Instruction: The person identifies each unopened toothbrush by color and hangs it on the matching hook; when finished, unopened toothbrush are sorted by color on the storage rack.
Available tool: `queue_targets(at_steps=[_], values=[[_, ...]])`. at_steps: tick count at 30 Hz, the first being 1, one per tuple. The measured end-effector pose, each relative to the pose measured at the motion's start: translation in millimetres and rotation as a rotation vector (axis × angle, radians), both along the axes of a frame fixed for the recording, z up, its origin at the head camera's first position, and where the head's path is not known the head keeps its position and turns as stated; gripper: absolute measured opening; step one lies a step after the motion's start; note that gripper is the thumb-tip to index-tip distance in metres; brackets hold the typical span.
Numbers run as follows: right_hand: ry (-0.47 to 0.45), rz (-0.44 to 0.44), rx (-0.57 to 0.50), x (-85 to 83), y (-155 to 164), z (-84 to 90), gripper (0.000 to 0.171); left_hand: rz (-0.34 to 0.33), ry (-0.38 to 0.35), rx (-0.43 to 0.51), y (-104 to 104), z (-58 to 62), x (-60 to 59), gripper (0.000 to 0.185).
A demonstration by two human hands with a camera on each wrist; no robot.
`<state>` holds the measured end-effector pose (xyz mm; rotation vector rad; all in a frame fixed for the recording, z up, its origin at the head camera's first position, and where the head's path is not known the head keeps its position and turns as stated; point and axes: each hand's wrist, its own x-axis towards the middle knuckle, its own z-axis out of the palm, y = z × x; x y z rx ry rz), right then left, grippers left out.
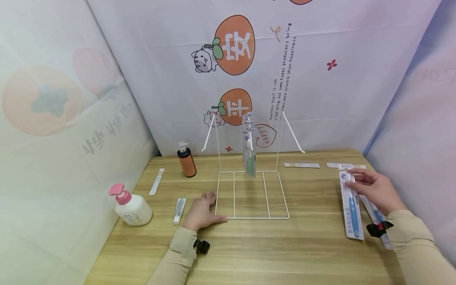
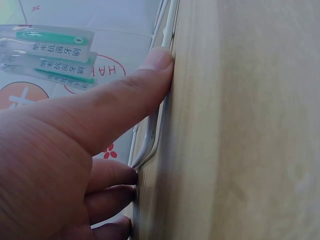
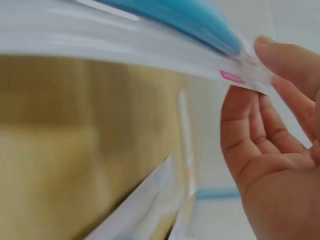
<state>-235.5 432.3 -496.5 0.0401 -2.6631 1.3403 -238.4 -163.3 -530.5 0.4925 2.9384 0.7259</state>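
My right hand (image 1: pixel 379 192) pinches the upper part of a packaged blue toothbrush (image 1: pixel 352 211) between thumb and fingers, lifted off the table at the right. Below it lies another packaged toothbrush (image 1: pixel 378 217), partly covered by the hand. At the front left corner of a white wire display rack (image 1: pixel 251 218), my left hand (image 1: pixel 202 211) rests with spread fingers. Its straight thumb touches the front wire, as the left wrist view also shows. Packaged green toothbrushes (image 1: pixel 249 154) hang on the rack's middle hook, one behind another.
Left of the rack are a toothpaste tube (image 1: pixel 179 211), a white pump bottle (image 1: pixel 133 210), a dark pump bottle (image 1: pixel 187 160) and a flat strip (image 1: pixel 156 182). Another strip (image 1: pixel 302 165) lies at the back right. The rack's outer hooks (image 1: pixel 293 132) project forward.
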Motion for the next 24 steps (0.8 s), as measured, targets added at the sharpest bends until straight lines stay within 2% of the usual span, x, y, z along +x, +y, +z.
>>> queue_targets(at_steps=[5, 10, 14, 17, 20, 24], values=[[0.085, -0.006, -0.098, 3.9, -30.4, 30.9, 0.052, 0.003, -0.007, 0.002, 0.5, 0.3, -0.5, 0.108], [0.165, 0.025, -0.198, 13.4, -67.3, 63.8, 0.052, 0.003, -0.005, 0.009, 0.2, -1.2, -1.3, 0.109], [0.266, 0.115, -0.329, 24.6, -95.9, 87.4, 0.049, 0.002, 0.003, 0.011, -0.4, -2.0, -1.1, 0.108], [0.349, 0.221, -0.456, 32.3, -114.7, 99.6, 0.049, 0.003, 0.001, 0.009, -0.6, -3.1, -0.9, 0.108], [0.418, 0.314, -0.531, 39.1, -129.6, 108.5, 0.05, 0.004, -0.005, 0.01, -0.6, -3.6, -0.6, 0.108], [0.483, 0.374, -0.533, 46.3, -144.4, 118.3, 0.051, 0.004, -0.007, 0.016, -0.4, -3.1, -0.1, 0.109]])
